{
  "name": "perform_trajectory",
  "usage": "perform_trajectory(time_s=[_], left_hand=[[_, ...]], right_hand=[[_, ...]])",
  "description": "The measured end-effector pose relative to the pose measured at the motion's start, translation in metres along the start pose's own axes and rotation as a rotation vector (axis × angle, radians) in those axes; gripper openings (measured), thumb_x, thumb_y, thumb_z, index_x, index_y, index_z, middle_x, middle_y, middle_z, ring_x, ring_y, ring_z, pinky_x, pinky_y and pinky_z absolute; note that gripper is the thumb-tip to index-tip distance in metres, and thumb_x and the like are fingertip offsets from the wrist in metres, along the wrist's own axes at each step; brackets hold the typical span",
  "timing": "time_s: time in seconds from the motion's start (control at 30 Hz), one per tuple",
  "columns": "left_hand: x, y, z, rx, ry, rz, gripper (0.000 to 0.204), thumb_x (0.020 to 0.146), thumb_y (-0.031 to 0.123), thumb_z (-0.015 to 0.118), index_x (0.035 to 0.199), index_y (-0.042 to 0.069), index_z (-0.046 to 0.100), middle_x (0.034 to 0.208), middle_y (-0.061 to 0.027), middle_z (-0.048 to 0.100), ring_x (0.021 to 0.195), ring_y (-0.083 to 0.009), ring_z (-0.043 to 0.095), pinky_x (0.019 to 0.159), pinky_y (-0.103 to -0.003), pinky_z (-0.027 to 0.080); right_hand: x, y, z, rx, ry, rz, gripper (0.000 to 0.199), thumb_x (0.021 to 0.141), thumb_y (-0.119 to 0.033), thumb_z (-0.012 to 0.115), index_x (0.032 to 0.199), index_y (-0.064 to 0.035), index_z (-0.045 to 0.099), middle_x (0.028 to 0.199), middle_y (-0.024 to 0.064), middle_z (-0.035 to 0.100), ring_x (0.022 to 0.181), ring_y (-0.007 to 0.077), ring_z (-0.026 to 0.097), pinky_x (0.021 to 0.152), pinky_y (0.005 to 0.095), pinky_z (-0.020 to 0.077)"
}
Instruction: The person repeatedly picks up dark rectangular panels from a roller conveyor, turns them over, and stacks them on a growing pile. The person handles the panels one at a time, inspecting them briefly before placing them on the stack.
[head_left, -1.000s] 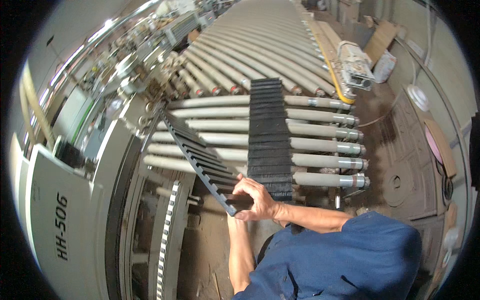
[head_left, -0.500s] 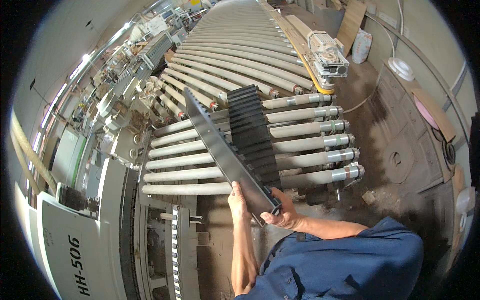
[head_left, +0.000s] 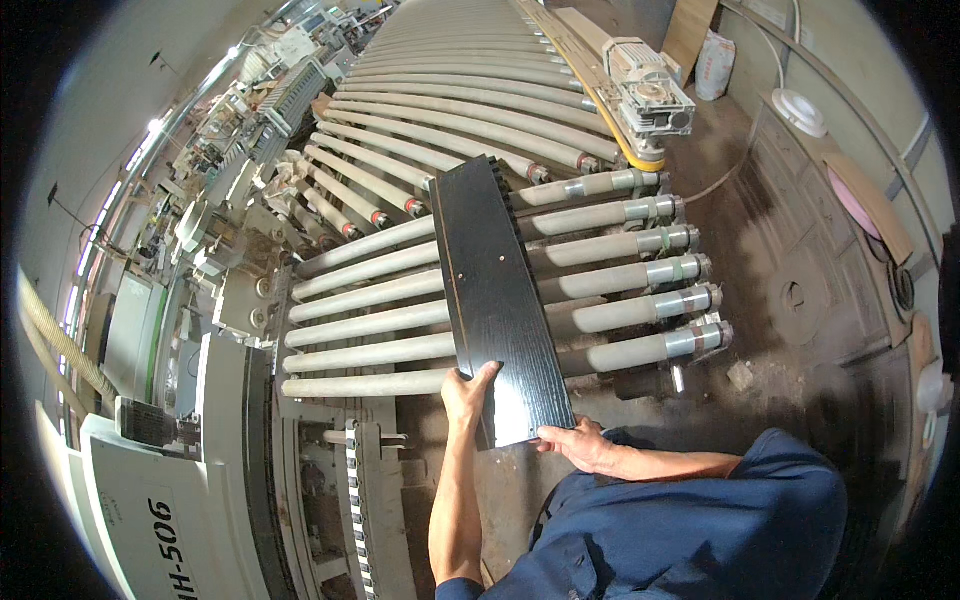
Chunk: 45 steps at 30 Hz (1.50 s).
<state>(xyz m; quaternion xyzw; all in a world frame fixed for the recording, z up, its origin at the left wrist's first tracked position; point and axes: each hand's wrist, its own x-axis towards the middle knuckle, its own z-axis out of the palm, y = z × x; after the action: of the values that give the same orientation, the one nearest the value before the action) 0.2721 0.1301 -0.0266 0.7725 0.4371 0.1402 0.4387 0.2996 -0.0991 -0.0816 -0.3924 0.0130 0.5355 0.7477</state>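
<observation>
A long, dark, glossy board [head_left: 495, 300] slants away from me over the near rollers, its broad face up. Two small light spots mark that face, and a toothed dark edge peeks out along the far right side. My left hand [head_left: 466, 393] grips the left edge close to the near end, thumb on top. At the near right corner my right hand [head_left: 578, 445] is closed on the board, thumb above and fingers mostly hidden underneath. Whether the board touches the rollers I cannot tell.
Pale conveyor rollers [head_left: 370, 355] fan round a bend and run to the back. A motor [head_left: 650, 98] sits by the yellow-ended rail. To the left stands a white machine [head_left: 150, 510]. Carved dark panels [head_left: 795, 290] lean along the right wall.
The board has turned from nearly on edge to broad face up. A dark ribbed area seen right of it before is now mostly covered. Both hands still hold its near end.
</observation>
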Motion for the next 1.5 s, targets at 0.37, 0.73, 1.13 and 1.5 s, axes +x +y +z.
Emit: perform_trajectory(time_s=[0.37, 0.73, 1.13, 1.5], left_hand=[[0.010, -0.013, -0.007, 0.430, 0.066, 0.146, 0.072, 0.076, 0.054, 0.076, 0.115, -0.005, 0.063, 0.115, -0.0327, 0.060, 0.107, -0.0429, 0.061, 0.090, -0.046, 0.049], [-0.098, -0.051, -0.033, 0.390, -0.219, 0.393, 0.091, 0.068, 0.006, 0.081, 0.146, 0.004, 0.034, 0.147, -0.0275, 0.034, 0.127, -0.0436, 0.048, 0.101, -0.043, 0.047], [-0.080, -0.057, -0.016, 0.308, -0.106, 0.366, 0.083, 0.067, 0.006, 0.083, 0.141, 0.005, 0.045, 0.135, -0.0234, 0.051, 0.116, -0.0391, 0.058, 0.095, -0.041, 0.051], [-0.093, -0.081, 0.000, 0.029, 0.035, 0.410, 0.094, 0.073, 0.014, 0.082, 0.147, -0.004, 0.027, 0.145, -0.0261, 0.039, 0.134, -0.0379, 0.042, 0.106, -0.040, 0.041]], right_hand=[[-0.006, -0.031, -0.011, -0.195, -0.102, 0.451, 0.057, 0.095, -0.042, 0.062, 0.117, 0.0091, 0.055, 0.103, 0.0182, 0.068, 0.089, 0.0225, 0.069, 0.074, 0.0315, 0.0574], [-0.017, -0.048, -0.023, -1.401, 0.123, -0.382, 0.068, 0.078, -0.035, 0.079, 0.126, 0.0018, 0.048, 0.092, 0.0200, 0.069, 0.085, 0.0304, 0.070, 0.074, 0.0408, 0.0556], [0.007, -0.047, -0.035, -1.708, 0.127, -0.615, 0.036, 0.079, -0.027, 0.075, 0.092, 0.0007, 0.056, 0.064, 0.0221, 0.061, 0.065, 0.0415, 0.064, 0.058, 0.0490, 0.0498], [0.006, -0.049, -0.031, -1.652, 0.153, -0.580, 0.037, 0.076, -0.032, 0.078, 0.081, -0.0009, 0.059, 0.065, 0.0187, 0.062, 0.063, 0.0373, 0.065, 0.056, 0.0455, 0.0504]])
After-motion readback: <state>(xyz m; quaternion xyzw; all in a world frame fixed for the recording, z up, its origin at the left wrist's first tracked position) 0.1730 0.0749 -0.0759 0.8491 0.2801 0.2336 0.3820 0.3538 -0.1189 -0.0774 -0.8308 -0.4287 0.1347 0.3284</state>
